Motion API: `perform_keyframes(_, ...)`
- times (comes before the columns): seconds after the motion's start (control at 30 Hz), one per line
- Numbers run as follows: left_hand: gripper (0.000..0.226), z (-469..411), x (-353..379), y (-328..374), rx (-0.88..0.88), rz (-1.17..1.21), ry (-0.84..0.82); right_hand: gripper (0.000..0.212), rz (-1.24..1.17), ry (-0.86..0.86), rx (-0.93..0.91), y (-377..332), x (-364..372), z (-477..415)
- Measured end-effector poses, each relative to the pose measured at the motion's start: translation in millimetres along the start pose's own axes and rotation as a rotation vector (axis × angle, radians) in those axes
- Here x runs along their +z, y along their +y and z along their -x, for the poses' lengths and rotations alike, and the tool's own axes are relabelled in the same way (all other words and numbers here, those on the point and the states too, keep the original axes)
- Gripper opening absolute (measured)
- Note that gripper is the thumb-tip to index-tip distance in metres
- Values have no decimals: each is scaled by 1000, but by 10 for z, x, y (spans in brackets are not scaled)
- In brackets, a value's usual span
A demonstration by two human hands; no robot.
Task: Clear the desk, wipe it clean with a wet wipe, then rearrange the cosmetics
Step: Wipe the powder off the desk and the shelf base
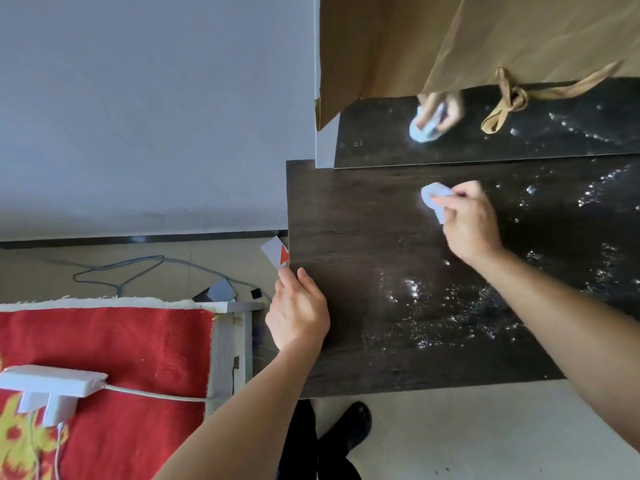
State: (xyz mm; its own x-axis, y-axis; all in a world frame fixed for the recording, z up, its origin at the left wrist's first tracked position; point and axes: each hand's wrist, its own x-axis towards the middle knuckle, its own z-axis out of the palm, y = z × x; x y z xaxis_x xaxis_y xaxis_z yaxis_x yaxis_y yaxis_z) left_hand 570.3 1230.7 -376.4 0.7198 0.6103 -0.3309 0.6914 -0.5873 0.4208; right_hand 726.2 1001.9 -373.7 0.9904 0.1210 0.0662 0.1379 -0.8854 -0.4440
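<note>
A dark wood desk (349,216) fills the right half of the view, its right part wet and shiny with droplets. My right hand (471,223) presses a crumpled white wet wipe (434,199) onto the desk near the back edge. At the desk's left edge, my left hand (298,313) pinches a small white and red wrapper (277,252) between thumb and fingers, held just off the desk. No cosmetics are in view.
A mirror (381,140) stands along the desk's back and reflects the wiping hand. A tan cloth with tied straps (450,39) hangs over it. To the left lie a red patterned blanket (121,344), a white power strip (52,382) and cables on the floor.
</note>
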Motion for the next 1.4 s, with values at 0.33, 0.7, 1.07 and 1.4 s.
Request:
perform_keyframes(0.33,32,26,-37,39,-18,4,-16,33,71,-206,-398,-384,6,781)
perform_keyframes(0.7,36,30,-52,17,-9,25,-32,33,-5,-255,-389,-558,64,766)
perform_keyframes(1.07,36,16,-25,-16,13,46,-4,35,-19,-449,-650,-625,-44,1285)
perform_keyframes(1.4,33,26,-41,-27,14,46,-14,33,-114,-441,-637,-743,-27,1850)
